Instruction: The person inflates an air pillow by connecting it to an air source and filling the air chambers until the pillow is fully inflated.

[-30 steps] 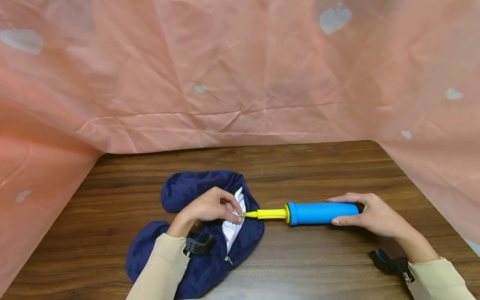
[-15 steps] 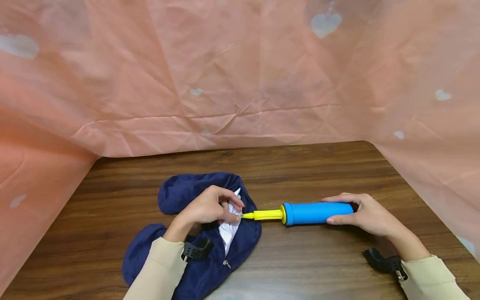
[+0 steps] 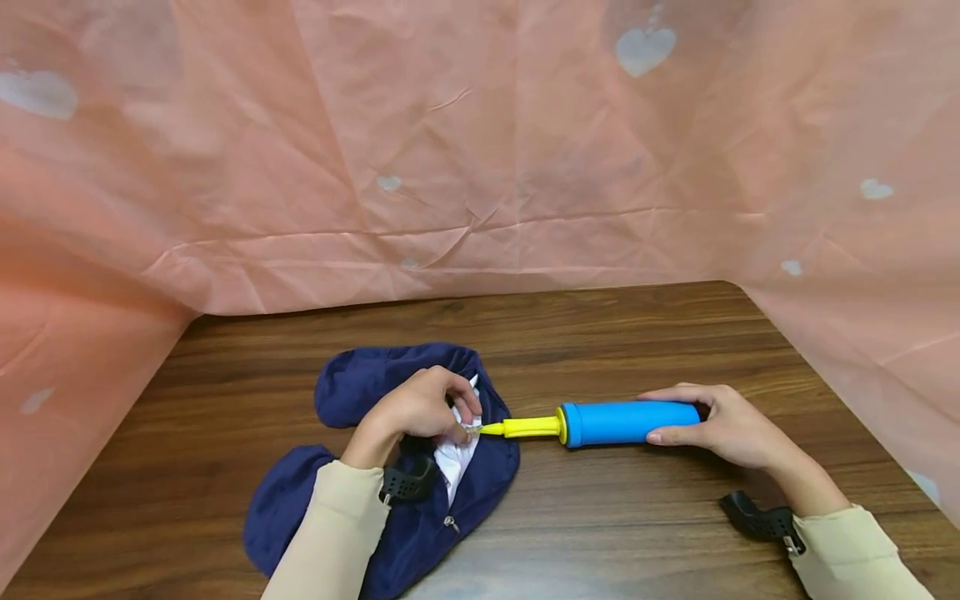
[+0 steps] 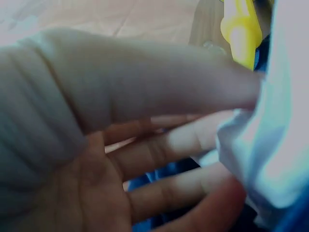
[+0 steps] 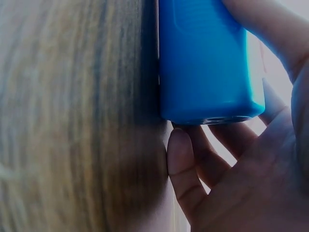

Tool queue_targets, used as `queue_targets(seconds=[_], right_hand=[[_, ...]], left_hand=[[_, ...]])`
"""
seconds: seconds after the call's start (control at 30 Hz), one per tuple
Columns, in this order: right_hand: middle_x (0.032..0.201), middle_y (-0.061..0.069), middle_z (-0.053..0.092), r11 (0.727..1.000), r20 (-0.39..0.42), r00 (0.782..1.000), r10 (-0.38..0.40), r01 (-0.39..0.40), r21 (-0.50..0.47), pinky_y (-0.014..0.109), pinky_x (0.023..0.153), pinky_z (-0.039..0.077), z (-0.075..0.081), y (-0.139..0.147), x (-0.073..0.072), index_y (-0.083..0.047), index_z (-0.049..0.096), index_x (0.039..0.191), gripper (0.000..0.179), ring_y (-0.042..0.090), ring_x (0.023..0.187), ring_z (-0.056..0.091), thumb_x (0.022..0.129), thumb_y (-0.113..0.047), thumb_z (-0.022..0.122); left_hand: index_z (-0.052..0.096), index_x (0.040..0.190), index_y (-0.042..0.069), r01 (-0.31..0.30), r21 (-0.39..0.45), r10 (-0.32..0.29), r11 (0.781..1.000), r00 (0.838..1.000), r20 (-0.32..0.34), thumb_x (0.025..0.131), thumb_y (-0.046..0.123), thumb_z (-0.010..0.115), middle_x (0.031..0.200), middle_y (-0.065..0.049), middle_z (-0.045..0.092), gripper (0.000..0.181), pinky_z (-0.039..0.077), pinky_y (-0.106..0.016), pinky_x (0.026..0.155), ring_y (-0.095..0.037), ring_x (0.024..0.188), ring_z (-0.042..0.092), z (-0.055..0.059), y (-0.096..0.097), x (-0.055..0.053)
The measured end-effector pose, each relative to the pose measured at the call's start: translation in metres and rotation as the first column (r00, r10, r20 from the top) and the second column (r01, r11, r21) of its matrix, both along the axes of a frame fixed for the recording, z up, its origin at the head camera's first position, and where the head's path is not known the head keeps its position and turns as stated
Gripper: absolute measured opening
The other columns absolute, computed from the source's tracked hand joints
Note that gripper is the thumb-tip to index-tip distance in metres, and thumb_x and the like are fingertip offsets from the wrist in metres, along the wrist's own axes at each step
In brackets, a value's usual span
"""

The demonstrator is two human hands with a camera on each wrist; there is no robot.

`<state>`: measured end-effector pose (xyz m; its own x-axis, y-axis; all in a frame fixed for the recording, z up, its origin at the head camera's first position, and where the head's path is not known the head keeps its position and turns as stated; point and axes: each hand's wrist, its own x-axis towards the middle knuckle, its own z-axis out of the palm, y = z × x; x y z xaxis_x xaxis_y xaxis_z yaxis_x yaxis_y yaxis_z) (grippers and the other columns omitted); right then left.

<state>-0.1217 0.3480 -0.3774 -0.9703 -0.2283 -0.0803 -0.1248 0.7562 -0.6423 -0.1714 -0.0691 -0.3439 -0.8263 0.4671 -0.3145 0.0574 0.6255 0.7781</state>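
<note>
A navy U-shaped neck pillow (image 3: 360, 387) lies on the table with its zipper open, and a white inner liner (image 3: 453, 462) shows in the slit. My left hand (image 3: 416, 408) reaches over the pillow and pinches a small clear valve (image 3: 474, 429) of the liner; its thumb and fingers cover most of it. The yellow nozzle (image 3: 531, 427) of a blue hand pump (image 3: 618, 423) meets the valve right at those fingertips. My right hand (image 3: 738, 429) grips the pump's rear end, thumb on the near side, fingers on the far side. In the right wrist view the pump's flat end faces the palm.
The wooden table (image 3: 600, 517) runs back to a peach cloth (image 3: 480, 167) with pale hearts, which hangs behind and at both sides. A metal zipper pull (image 3: 451, 523) sits at the near end of the slit. Black straps (image 3: 757, 517) circle both wrists.
My left thumb and fingers have drawn in closer around the valve, and that wrist has turned a little. The right hand keeps its grip on the pump. The head view has shifted slightly.
</note>
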Motion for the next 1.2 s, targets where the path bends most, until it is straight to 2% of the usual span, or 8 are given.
queue_targets(seconds=[0.13, 0.23, 0.5, 0.63, 0.83, 0.97, 1.03, 1.2], right_hand=[[0.144, 0.013, 0.070, 1.000, -0.010, 1.000, -0.006, 0.006, 0.006, 0.034, 0.089, 0.051, 0.000, -0.001, 0.000, -0.031, 0.073, 0.140, 0.055, 0.031, 0.124, 0.063, 0.089, -0.047, 0.087], [0.145, 0.016, 0.069, 1.000, -0.011, 1.000, 0.001, -0.001, 0.007, 0.038, 0.090, 0.051, 0.000, 0.001, 0.000, -0.030, 0.073, 0.140, 0.054, 0.034, 0.126, 0.064, 0.090, -0.046, 0.087], [0.149, 0.017, 0.066, 1.000, 0.009, 1.000, -0.014, 0.014, -0.007, 0.043, 0.092, 0.050, 0.000, 0.004, 0.002, -0.031, 0.071, 0.142, 0.056, 0.039, 0.131, 0.061, 0.091, -0.048, 0.085], [0.148, 0.017, 0.066, 1.000, 0.003, 1.000, -0.003, 0.003, -0.005, 0.044, 0.092, 0.050, 0.002, 0.004, 0.002, -0.031, 0.071, 0.142, 0.055, 0.039, 0.131, 0.062, 0.091, -0.047, 0.085], [0.148, 0.016, 0.067, 1.000, -0.005, 1.000, 0.002, -0.002, -0.002, 0.043, 0.093, 0.050, 0.003, 0.003, 0.000, -0.032, 0.071, 0.141, 0.055, 0.039, 0.131, 0.062, 0.091, -0.048, 0.086], [0.147, 0.015, 0.067, 1.000, -0.003, 1.000, 0.008, -0.008, -0.005, 0.044, 0.093, 0.051, 0.002, 0.001, -0.002, -0.032, 0.072, 0.141, 0.055, 0.040, 0.132, 0.062, 0.090, -0.048, 0.086], [0.146, 0.012, 0.069, 1.000, -0.012, 1.000, 0.028, -0.028, 0.002, 0.043, 0.092, 0.051, 0.002, 0.002, -0.003, -0.033, 0.071, 0.141, 0.056, 0.038, 0.130, 0.062, 0.090, -0.047, 0.087], [0.138, 0.005, 0.072, 0.997, -0.018, 0.997, 0.074, -0.074, 0.009, 0.028, 0.082, 0.050, 0.003, 0.013, -0.002, -0.031, 0.071, 0.143, 0.058, 0.009, 0.110, 0.062, 0.089, -0.042, 0.089]], left_hand=[[0.081, 0.112, 0.010, 0.051, 0.038, -0.050, 0.998, 0.998, -0.041, 0.075, 0.002, 0.092, 0.088, 0.000, 0.078, 0.039, 0.052, -0.025, 0.062, -0.011, 0.065, 0.064, -0.010, -0.006, -0.002], [0.080, 0.120, 0.012, 0.066, 0.089, -0.062, 0.994, 0.997, -0.050, 0.076, 0.007, 0.094, 0.089, 0.002, 0.081, 0.046, 0.054, -0.026, 0.069, -0.013, 0.074, 0.071, -0.019, -0.010, -0.005], [0.084, 0.110, 0.011, 0.042, 0.221, -0.054, 0.974, 0.997, 0.050, 0.079, 0.014, 0.096, 0.096, -0.005, 0.085, 0.034, 0.062, -0.029, 0.084, -0.018, 0.090, 0.080, -0.036, -0.019, -0.012], [0.084, 0.107, 0.009, 0.019, 0.257, -0.042, 0.966, 0.996, 0.081, 0.078, 0.014, 0.096, 0.096, -0.007, 0.085, 0.032, 0.062, -0.029, 0.084, -0.019, 0.090, 0.081, -0.040, -0.021, -0.011], [0.082, 0.119, 0.006, 0.003, 0.320, -0.038, 0.948, 0.994, 0.103, 0.080, 0.008, 0.094, 0.100, -0.010, 0.085, 0.041, 0.063, -0.031, 0.085, -0.020, 0.093, 0.082, -0.041, -0.024, -0.009], [0.081, 0.121, 0.006, -0.009, 0.325, -0.024, 0.946, 0.995, 0.096, 0.080, 0.008, 0.094, 0.099, -0.009, 0.085, 0.043, 0.063, -0.032, 0.085, -0.021, 0.091, 0.082, -0.041, -0.028, -0.009], [0.081, 0.120, 0.006, -0.018, 0.317, -0.011, 0.948, 0.996, 0.089, 0.080, 0.010, 0.094, 0.097, -0.009, 0.084, 0.042, 0.063, -0.031, 0.084, -0.021, 0.089, 0.081, -0.041, -0.029, -0.009], [0.081, 0.116, 0.005, -0.040, 0.307, 0.008, 0.951, 0.995, 0.103, 0.079, 0.010, 0.095, 0.097, -0.009, 0.084, 0.039, 0.062, -0.030, 0.081, -0.020, 0.087, 0.080, -0.043, -0.030, -0.005]])
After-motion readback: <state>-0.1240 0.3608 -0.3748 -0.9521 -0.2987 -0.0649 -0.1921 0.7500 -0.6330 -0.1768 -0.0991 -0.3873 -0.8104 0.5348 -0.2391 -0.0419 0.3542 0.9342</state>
